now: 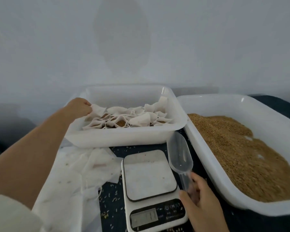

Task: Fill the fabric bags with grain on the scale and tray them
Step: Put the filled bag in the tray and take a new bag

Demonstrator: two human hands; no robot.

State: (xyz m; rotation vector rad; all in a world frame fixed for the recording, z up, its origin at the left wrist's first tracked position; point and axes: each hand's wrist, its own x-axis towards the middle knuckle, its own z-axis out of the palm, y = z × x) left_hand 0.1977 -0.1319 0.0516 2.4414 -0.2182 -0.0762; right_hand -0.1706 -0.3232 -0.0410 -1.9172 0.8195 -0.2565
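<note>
My left hand point(79, 106) reaches into the white tray point(124, 138) at the back and pinches a filled fabric bag point(97, 111) at its left edge. Several tied white bags point(141, 118) lie in that tray. My right hand point(199, 196) grips the handle of a clear plastic scoop point(178, 151), which points away from me between the scale and the grain tray and looks empty. The white kitchen scale point(149, 178) stands in front of me with nothing on its platform. A big white tray of brown grain point(238, 151) sits to the right.
A loose heap of flat, unfilled fabric bags point(94, 166) lies left of the scale on a white sheet. Spilled grains dot the dark tabletop point(110, 195). A pale wall rises behind the trays.
</note>
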